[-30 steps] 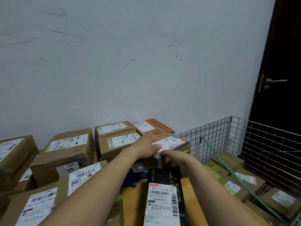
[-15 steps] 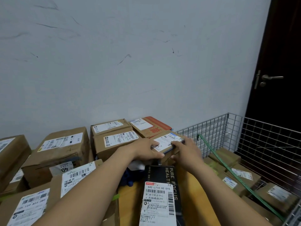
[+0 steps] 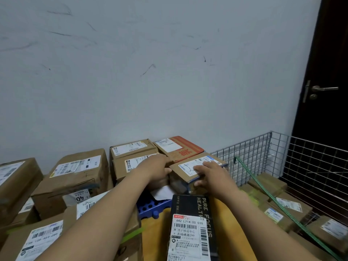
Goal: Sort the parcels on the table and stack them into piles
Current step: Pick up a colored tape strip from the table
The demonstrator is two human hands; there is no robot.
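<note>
Head view looks forward, down over parcels [image 3: 79, 178].

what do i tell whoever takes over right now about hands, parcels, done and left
Left hand grips the left side of the small box; right hand holds its near right corner, fingers on the label.
The box is over a pile by the wall, beside the red-printed parcel; whether it rests there is unclear.
Done: boxes stacked along the wall. Left: settle this box, then probably the black parcel in front.

left hand [image 3: 157, 171] and right hand [image 3: 213, 176] are bare (both forearms [image 3: 105, 213] likewise).
</note>
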